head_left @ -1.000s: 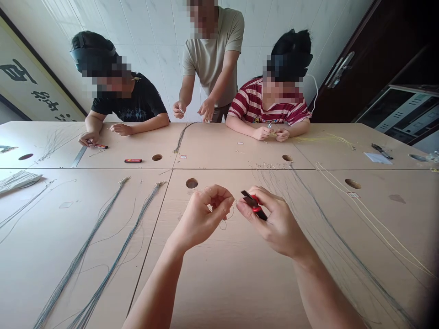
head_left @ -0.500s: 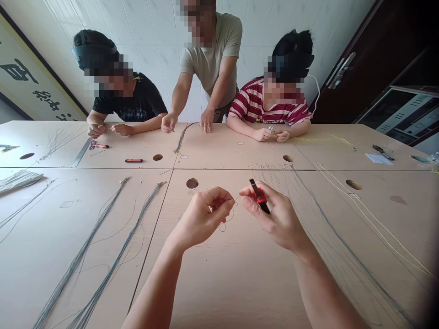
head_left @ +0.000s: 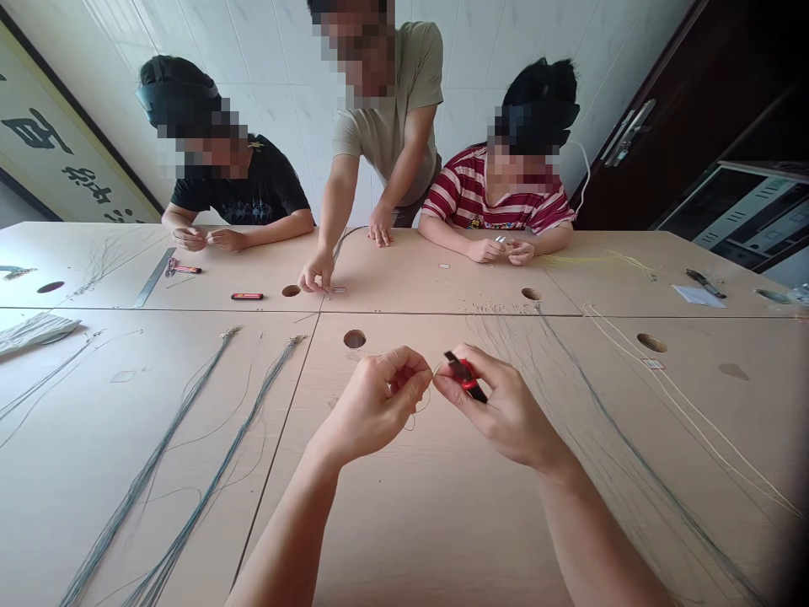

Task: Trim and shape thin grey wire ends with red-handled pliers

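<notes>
My left hand (head_left: 376, 396) is closed in a pinch on a thin looped wire (head_left: 422, 400) just above the light wooden table (head_left: 410, 523). My right hand (head_left: 506, 409) is closed round a small red and black cutter tool (head_left: 464, 376), whose tip sits close to the wire between the two hands. Both hands hover near the table's middle, a little in front of a round cable hole (head_left: 355, 339).
Two long grey wire bundles (head_left: 183, 472) run diagonally at left, more grey and yellow wires (head_left: 638, 421) at right. Three people are across the table; the standing person's hand (head_left: 314, 276) touches the table near a hole. A red tool (head_left: 246, 296) lies at the far left.
My right hand lowered and tilted the cutter back toward the wire. The standing person leaned forward and moved a hand down the table toward the hole.
</notes>
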`<state>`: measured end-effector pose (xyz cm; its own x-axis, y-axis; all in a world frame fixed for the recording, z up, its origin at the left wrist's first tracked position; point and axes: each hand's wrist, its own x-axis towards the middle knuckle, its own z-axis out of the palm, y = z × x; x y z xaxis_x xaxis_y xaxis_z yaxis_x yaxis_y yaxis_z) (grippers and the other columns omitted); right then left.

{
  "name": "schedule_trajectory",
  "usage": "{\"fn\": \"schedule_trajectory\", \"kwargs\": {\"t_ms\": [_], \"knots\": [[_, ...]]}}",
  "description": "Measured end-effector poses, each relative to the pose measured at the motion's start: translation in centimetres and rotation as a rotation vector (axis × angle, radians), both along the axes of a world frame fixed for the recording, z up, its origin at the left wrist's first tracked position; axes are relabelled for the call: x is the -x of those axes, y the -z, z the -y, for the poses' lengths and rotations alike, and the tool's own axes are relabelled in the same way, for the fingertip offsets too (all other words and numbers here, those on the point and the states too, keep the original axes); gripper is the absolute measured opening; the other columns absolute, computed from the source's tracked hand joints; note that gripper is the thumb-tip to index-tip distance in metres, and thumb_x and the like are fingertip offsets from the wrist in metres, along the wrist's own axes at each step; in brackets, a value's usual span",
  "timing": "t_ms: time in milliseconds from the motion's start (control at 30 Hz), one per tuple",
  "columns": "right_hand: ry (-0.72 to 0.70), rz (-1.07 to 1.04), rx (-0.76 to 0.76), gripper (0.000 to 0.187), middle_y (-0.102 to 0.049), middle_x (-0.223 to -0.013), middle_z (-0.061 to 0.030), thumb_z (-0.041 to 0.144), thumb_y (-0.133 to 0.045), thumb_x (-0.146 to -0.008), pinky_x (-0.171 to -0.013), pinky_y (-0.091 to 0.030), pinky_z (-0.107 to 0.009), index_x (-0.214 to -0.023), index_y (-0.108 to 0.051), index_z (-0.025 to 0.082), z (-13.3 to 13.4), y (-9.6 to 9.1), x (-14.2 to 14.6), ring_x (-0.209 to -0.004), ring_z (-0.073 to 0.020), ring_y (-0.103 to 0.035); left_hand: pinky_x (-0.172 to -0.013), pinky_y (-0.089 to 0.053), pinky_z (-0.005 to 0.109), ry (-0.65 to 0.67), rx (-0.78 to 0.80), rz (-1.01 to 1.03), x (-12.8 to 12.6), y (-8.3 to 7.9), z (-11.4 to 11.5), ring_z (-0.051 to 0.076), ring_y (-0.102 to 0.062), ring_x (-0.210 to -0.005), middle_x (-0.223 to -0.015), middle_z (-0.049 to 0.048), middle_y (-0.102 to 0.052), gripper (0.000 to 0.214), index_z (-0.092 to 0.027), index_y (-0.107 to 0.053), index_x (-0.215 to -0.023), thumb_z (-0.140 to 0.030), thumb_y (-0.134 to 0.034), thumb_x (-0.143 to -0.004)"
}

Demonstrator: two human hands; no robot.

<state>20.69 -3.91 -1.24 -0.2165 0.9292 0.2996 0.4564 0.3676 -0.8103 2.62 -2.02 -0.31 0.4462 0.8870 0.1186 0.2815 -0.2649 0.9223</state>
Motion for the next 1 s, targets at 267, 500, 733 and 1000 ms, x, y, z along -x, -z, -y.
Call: {"fn": "schedule_trajectory", "kwargs": {"t_ms": [267,500,733,1000], "knots": [[-0.008,-0.080,0.059,0.025,-0.043,-0.066,0.0040,0.033,-0.052,-0.094,-0.056,-0.032,-0.025,-0.073,-0.047,0.021,0.2,-0.4,-0.3,-0.060,-0.0101,-0.038,-0.059,-0.047,0.023,-0.022,0.069,0.110,0.1,0.0,-0.4,0.009,-0.059,-0.061,-0.072,-0.0009,-0.062,0.016,-0.017,-0.063,-0.090,-0.028,-0.053,-0.092],[-0.001,-0.160,0.089,0.023,-0.044,-0.067,0.0035,0.033,-0.054,-0.092,-0.057,-0.032,-0.026,-0.073,-0.049,0.021,0.2,-0.6,-0.7,-0.060,-0.0105,-0.038,-0.077,-0.050,0.027,-0.141,0.098,0.207,0.2,0.4,-0.8,0.015,-0.067,-0.086,-0.093,0.0044,-0.070,0.019,-0.018,-0.065,-0.101,-0.032,-0.056,-0.091],[0.015,-0.201,0.138,0.024,-0.046,-0.068,0.0026,0.036,-0.055,-0.091,-0.060,-0.033,-0.027,-0.073,-0.052,0.021,0.1,-0.6,-0.6,-0.063,-0.0117,-0.040,-0.086,-0.050,0.031,0.063,0.126,0.212,-0.5,0.0,-0.4,0.018,-0.064,-0.094,-0.101,0.0079,-0.070,0.021,-0.016,-0.067,-0.102,-0.030,-0.064,-0.086],[-0.006,-0.243,0.146,0.023,-0.048,-0.069,0.0022,0.035,-0.055,-0.091,-0.060,-0.034,-0.027,-0.073,-0.053,0.021,0.2,-0.6,-0.8,-0.065,-0.0121,-0.041,-0.057,-0.042,0.022,-0.017,0.131,0.225,-1.2,0.6,-0.1,0.011,-0.056,-0.071,-0.076,0.0012,-0.066,0.014,-0.017,-0.065,-0.080,-0.029,-0.063,-0.087]]}}
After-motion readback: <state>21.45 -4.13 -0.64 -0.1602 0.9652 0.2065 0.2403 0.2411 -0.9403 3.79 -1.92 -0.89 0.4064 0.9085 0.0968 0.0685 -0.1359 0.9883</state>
